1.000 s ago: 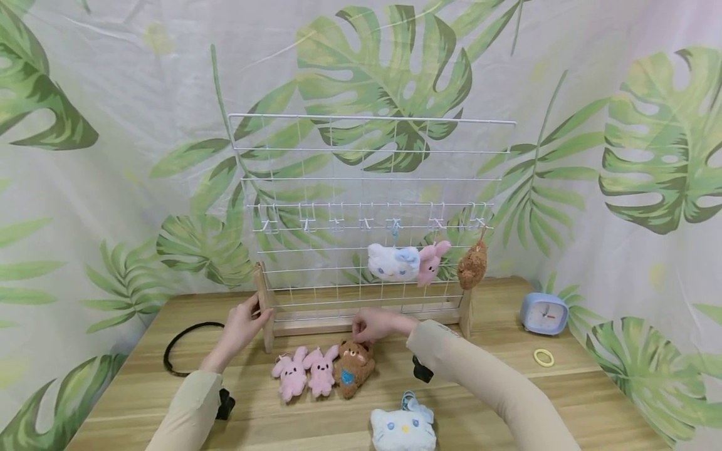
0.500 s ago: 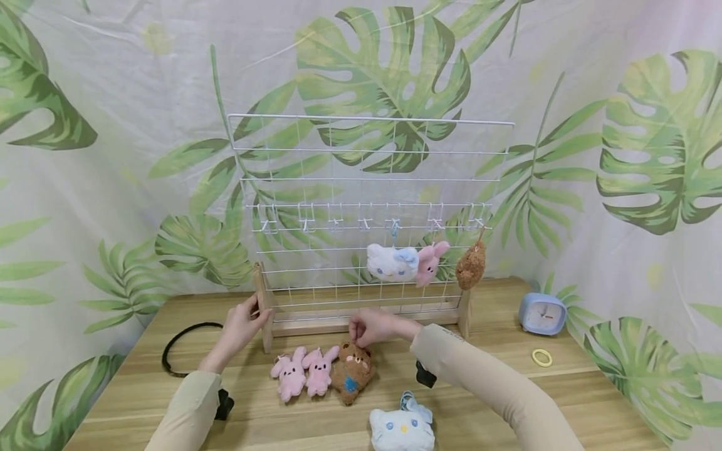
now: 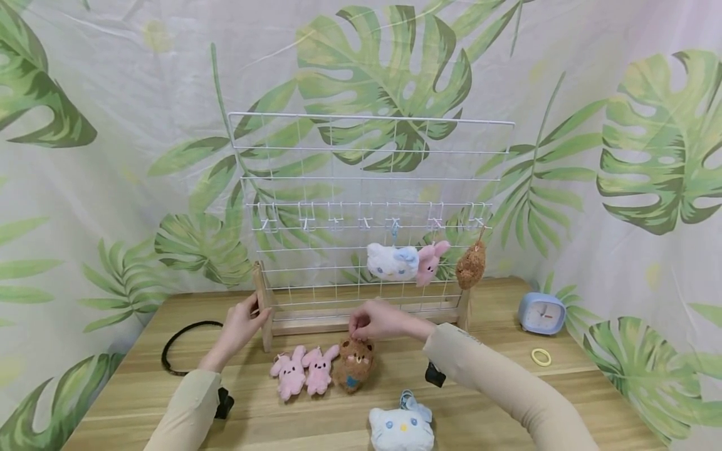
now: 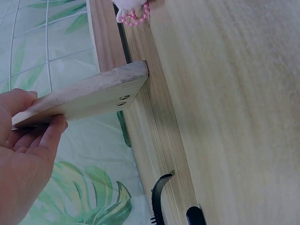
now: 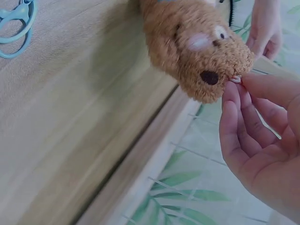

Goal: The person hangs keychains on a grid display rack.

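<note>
My right hand [image 3: 380, 318] pinches a small loop [image 5: 236, 79] on top of the head of a brown plush bear keychain [image 3: 356, 363]. The bear hangs from these fingertips close over the table, its blue patch facing me. With thumb and fingers on either side, my left hand [image 3: 241, 328] grips the wooden side post [image 4: 101, 91] of a white wire grid rack [image 3: 366, 118]. Two pink plush rabbits [image 3: 291, 374] lie just left of the bear. A white plush cat with a blue bow [image 3: 402, 428] lies nearer to me.
From the rack's row of hooks hang a white plush cat [image 3: 389, 263], a pink rabbit [image 3: 431, 264] and a brown plush [image 3: 471, 266]. A blue clock [image 3: 543, 313] and yellow ring [image 3: 541, 357] are at right, a black headband [image 3: 166, 351] at left. A patterned curtain [image 3: 141, 94] hangs behind.
My right hand has risen slightly, drawing the brown bear up by its loop from where it lay beside the rabbits. The left hand stays on the post.
</note>
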`<state>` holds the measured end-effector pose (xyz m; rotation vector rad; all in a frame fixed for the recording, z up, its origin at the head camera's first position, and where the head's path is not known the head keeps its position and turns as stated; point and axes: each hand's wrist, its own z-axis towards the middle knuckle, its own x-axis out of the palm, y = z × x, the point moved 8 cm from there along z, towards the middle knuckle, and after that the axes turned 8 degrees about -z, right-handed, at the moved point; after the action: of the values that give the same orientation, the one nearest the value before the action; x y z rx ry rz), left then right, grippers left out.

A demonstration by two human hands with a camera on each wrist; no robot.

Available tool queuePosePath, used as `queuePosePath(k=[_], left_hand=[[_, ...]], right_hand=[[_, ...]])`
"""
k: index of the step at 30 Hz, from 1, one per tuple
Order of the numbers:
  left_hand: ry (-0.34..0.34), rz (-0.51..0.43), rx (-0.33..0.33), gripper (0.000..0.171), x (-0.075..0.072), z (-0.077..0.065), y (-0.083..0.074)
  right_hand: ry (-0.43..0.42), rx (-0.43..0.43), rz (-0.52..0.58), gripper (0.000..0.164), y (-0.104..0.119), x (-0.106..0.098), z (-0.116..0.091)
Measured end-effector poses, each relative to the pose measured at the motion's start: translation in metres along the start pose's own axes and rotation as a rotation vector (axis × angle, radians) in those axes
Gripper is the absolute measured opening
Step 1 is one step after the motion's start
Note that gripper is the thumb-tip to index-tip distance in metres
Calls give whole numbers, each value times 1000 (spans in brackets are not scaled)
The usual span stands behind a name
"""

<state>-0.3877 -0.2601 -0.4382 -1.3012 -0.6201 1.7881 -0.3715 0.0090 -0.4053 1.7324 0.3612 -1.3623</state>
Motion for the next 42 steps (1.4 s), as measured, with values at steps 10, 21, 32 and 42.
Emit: queuePosePath(k=[10,21,32,42], left_hand=[[6,-5,-1,40,-2,0,1],[4,0,1,38,-3,2,0],[28,-1,-15,41,1,3,0],[27,-3,-19,45,1,1,2]], right_hand=[[-198,-80,-135,6,27,-53,-16],[-351,-39,-123,5,60,-125,-33],[-547,42,-146,8,78,-191,-41],[-593,128,-193,11,74,-213,-33]])
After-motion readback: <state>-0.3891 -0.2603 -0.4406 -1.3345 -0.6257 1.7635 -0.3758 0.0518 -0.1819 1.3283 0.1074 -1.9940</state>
